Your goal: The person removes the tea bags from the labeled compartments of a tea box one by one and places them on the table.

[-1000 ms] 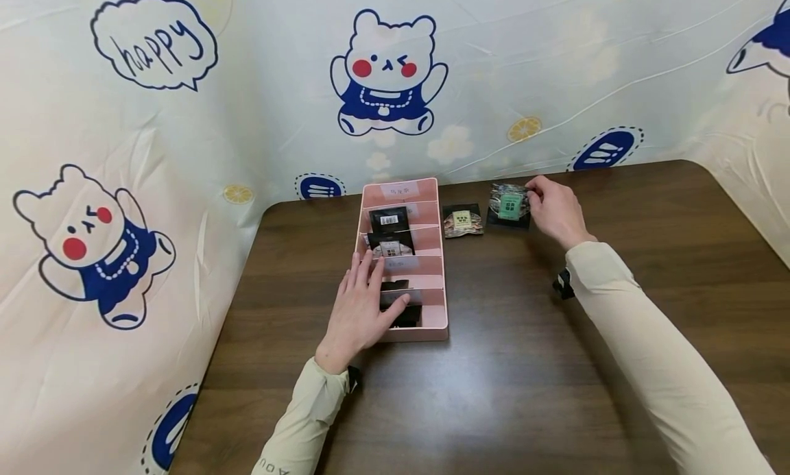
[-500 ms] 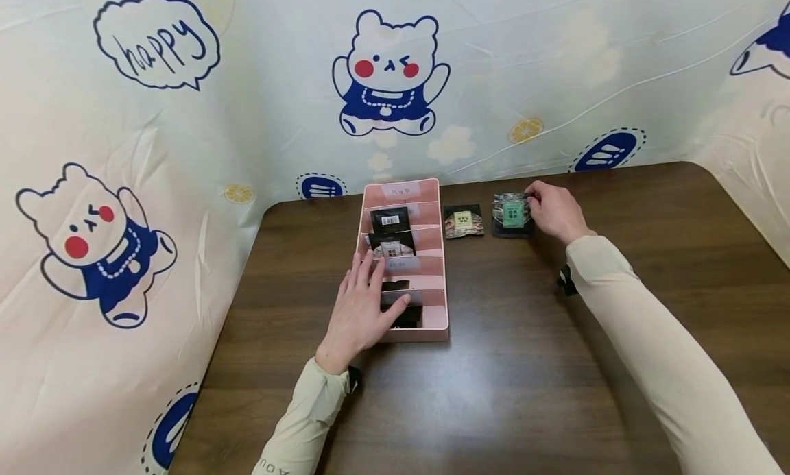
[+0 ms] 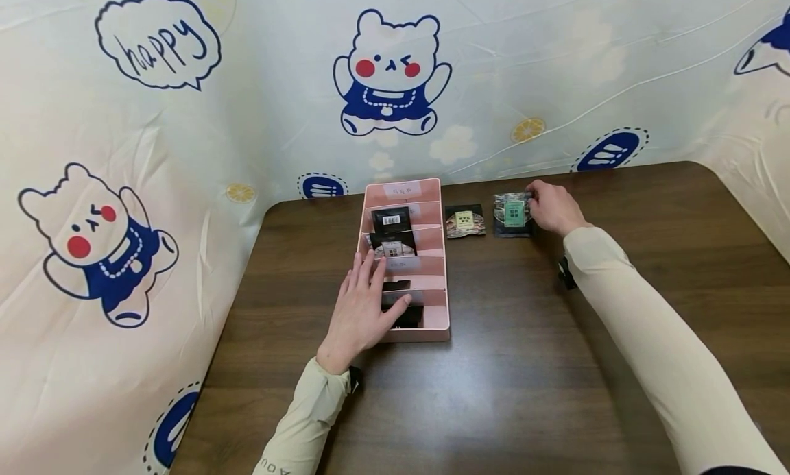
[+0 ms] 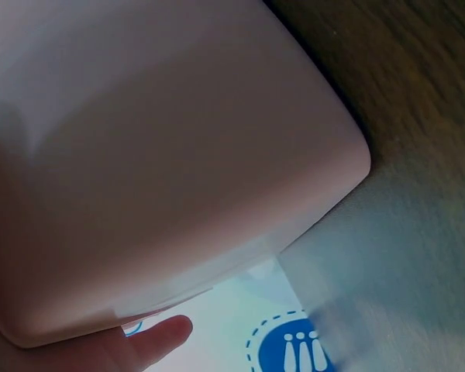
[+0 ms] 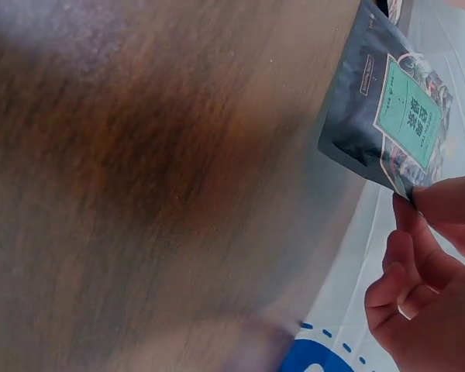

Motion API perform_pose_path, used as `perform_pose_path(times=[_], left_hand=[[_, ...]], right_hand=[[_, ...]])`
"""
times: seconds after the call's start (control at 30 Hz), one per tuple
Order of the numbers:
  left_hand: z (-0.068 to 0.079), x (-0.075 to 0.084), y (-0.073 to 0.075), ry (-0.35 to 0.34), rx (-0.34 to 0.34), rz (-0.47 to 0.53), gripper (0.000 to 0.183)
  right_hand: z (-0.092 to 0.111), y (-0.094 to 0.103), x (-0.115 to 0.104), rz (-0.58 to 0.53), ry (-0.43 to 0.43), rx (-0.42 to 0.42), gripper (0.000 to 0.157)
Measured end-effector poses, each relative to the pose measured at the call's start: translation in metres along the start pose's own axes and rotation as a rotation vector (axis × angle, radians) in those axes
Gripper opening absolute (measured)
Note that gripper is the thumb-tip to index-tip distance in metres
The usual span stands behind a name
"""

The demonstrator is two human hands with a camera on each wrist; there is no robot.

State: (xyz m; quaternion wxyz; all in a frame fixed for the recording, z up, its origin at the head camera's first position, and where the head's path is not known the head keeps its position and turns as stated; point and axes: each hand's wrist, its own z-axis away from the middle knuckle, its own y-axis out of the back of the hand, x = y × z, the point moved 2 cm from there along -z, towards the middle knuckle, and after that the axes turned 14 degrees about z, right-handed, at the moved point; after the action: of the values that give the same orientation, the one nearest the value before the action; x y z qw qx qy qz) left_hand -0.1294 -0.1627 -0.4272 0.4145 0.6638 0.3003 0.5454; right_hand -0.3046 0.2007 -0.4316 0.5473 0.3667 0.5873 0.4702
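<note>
My right hand pinches the corner of a small dark sachet with a green label between thumb and forefinger, at the back of the table. Left of it lies another black sachet with a pale yellow label. My left hand rests over the left side of a pink divided box, fingers spread and the thumb across the near compartments. Inside the box, black sachets stand in several compartments, partly hidden by the left hand. In the left wrist view the box's pink outer wall fills much of the frame.
The brown wooden table has its back edge against a printed cloth. The same cloth hangs along the left side. White paper labels are fixed to the box's dividers.
The green-labelled sachet has come slightly toward me, from a tilted pose to lying flatter, with my right hand still pinching its corner. My left hand stays in place on the box.
</note>
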Motion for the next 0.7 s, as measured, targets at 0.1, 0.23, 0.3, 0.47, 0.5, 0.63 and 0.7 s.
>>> perform_pose_path(times=[0.1, 0.23, 0.3, 0.47, 0.5, 0.63, 0.7], left_hand=[[0.000, 0.000, 0.000, 0.003, 0.002, 0.001, 0.084], [0.000, 0.001, 0.000, -0.002, 0.014, 0.002, 0.084], [0.001, 0.000, 0.000, -0.005, 0.018, 0.003, 0.084], [0.001, 0.001, 0.000, -0.007, 0.022, -0.004, 0.083], [0.001, 0.001, 0.000, -0.010, 0.023, -0.008, 0.082], [0.001, 0.002, 0.000, -0.010, 0.024, -0.025, 0.082], [0.001, 0.002, 0.000, -0.005, 0.021, -0.028, 0.082]], right_hand=[[-0.002, -0.001, 0.001, 0.004, -0.004, -0.022, 0.038], [-0.005, -0.003, 0.003, 0.007, -0.011, -0.047, 0.039], [-0.006, -0.003, 0.003, 0.008, -0.013, -0.061, 0.040], [-0.009, -0.004, 0.004, 0.025, -0.004, -0.091, 0.041], [-0.009, -0.005, 0.004, 0.028, 0.000, -0.098, 0.041], [-0.010, -0.006, 0.005, 0.035, 0.013, -0.098, 0.042], [-0.011, -0.007, 0.006, 0.029, 0.011, -0.103, 0.043]])
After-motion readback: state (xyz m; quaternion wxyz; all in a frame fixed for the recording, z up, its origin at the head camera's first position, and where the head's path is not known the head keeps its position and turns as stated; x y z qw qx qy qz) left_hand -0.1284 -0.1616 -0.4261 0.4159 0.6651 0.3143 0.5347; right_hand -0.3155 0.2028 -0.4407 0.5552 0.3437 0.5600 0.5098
